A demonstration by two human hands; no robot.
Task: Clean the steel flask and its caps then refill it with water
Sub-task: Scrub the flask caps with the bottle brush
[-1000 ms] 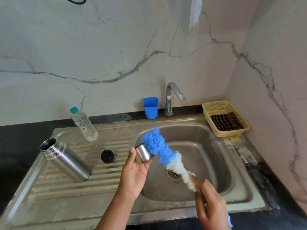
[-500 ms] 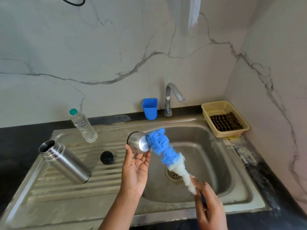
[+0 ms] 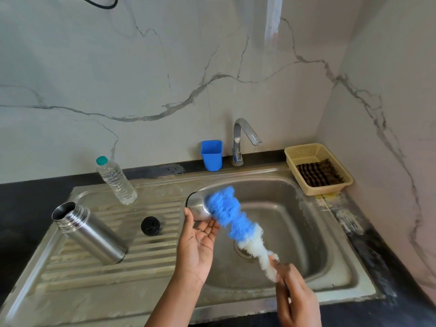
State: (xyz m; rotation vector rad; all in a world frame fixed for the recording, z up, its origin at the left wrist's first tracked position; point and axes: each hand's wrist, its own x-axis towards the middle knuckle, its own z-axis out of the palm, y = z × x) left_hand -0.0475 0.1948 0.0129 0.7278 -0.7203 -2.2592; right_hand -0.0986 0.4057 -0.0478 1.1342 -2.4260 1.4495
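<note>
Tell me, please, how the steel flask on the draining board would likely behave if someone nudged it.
The flask looks tilted on the ribbed draining board, so it may well tip or roll. Its smooth steel is probably slippery when wet. Its mouth is open with the black cap off, so it is likely light.

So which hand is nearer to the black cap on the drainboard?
Left. The left hand holds the steel cup just right of the black cap; the right hand is farther, over the sink's front edge, holding the brush.

Grey-veined marble walls [image 3: 165, 67], black countertop [image 3: 28, 197], daylit
</note>
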